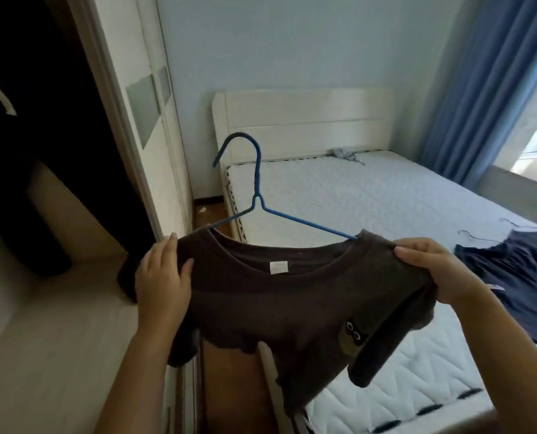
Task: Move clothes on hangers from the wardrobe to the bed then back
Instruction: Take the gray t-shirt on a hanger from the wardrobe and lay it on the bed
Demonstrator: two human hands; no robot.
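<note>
Both hands are holding up a dark brown T-shirt [292, 308] by its shoulders, in mid-air between wardrobe and bed. The right hand [430, 267] is pinching the shoulder on the right, fingers and thumb curled round bunched fabric. The left hand [163, 277] is lying on the other shoulder with its back to the camera, fingers nearly straight and thumb spread onto the cloth. Whether it is also catching the hanger's end beneath is hidden and cannot be told.

The shirt is hanging on a blue wire hanger [256, 183], whose hook is standing free above the collar, with neither hand touching it. The open, dark wardrobe [41, 136] is standing to the left. The bed [370, 198], a bare white quilted mattress, is lying ahead and to the right, with a navy blue garment [517, 277] spread on it.

The step in hand is most likely the carry itself. Setting the shirt down is going to call for lowering it flat beside the navy piece without slipping it off the hanger. Hanging it up is going to call for one hand shifting to the hook. Both forearms are reaching forward, wrists raised, keeping the shirt stretched between them.
</note>
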